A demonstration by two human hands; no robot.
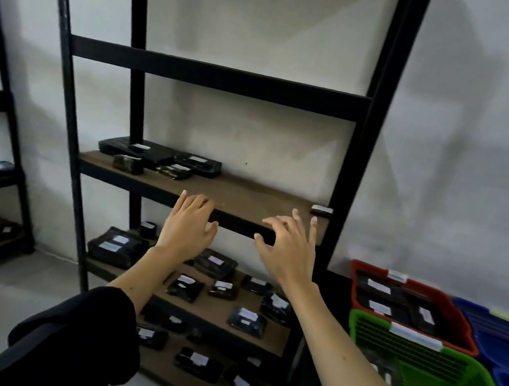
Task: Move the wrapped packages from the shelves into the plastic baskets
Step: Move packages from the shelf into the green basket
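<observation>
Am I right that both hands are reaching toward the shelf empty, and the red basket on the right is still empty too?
Not quite. The head view shows the left hand and right hand open and holding nothing at the shelf, but the red basket is not empty: it already holds several black wrapped packages with white labels.
</observation>
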